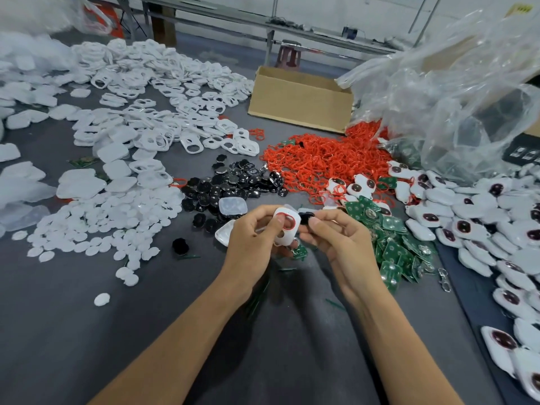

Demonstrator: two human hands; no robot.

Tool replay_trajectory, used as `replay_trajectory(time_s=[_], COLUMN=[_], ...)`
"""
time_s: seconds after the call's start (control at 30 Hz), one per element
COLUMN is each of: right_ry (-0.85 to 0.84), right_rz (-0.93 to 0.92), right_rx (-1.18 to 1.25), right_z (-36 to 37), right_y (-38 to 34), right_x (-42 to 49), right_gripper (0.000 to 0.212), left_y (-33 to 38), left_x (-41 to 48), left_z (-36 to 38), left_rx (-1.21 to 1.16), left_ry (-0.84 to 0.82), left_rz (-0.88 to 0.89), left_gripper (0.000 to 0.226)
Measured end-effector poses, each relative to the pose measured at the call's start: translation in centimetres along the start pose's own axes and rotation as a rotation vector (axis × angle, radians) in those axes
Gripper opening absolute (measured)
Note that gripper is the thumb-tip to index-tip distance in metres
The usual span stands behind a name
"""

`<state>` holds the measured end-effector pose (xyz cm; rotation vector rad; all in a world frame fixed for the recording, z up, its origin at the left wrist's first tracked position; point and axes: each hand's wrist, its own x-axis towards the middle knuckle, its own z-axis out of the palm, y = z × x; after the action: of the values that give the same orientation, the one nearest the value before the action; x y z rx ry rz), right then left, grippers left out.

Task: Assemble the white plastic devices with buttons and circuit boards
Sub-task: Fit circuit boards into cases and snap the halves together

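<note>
Left hand (251, 232) grips white shell (287, 229) with red ring seated, above table (146, 331) centre; right hand (336, 238) pinches black button (307, 218) just beside it. Green boards (391, 244) piled right.

shell: white shell (287, 239), red ring (288, 228) in top hole, in our left hand (251, 238)
button: black button (306, 218) just right of it
boards: green circuit boards (391, 244), heaped

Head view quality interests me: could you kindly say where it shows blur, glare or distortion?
Head view: wide-angle stretch shows toward the edges; the top-left white heap is blurred; the clear bag carries glare; light is soft, shadows faint; the left hand, right hand, shell and button look sharp.
</note>
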<state>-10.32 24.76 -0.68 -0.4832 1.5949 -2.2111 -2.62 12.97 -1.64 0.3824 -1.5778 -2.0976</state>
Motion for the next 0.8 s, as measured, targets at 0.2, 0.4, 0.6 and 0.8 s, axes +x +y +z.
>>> replay_trajectory(time_s=[0.2,0.4,0.6,0.8], right_ry=[-0.025,-0.024,-0.084,-0.033], right_rz=[-0.018,0.002,0.004,-0.074], right_rx=[0.012,0.009,-0.008,-0.228], right_z=[0.1,0.43,0.18,0.44], right_y=[0.54,0.75,0.67,0.9], right_x=[0.01,-0.05,-0.18,-0.31], right_gripper=[0.012,0.019,0.026,0.017], left_y=[-0.13,-0.17,-0.05,-0.33], left_x=[0.07,0.08,0.0,0.07], left_z=[-0.02,0.19,0.24,-0.06], left_rx=[-0.03,-0.038,-0.044,0.077], left_ry=[-0.015,-0.077,-0.02,0.048], left_rz=[-0.002,-0.042,-0.049,-0.034], left_gripper=[0.011,0.015,0.009,0.008])
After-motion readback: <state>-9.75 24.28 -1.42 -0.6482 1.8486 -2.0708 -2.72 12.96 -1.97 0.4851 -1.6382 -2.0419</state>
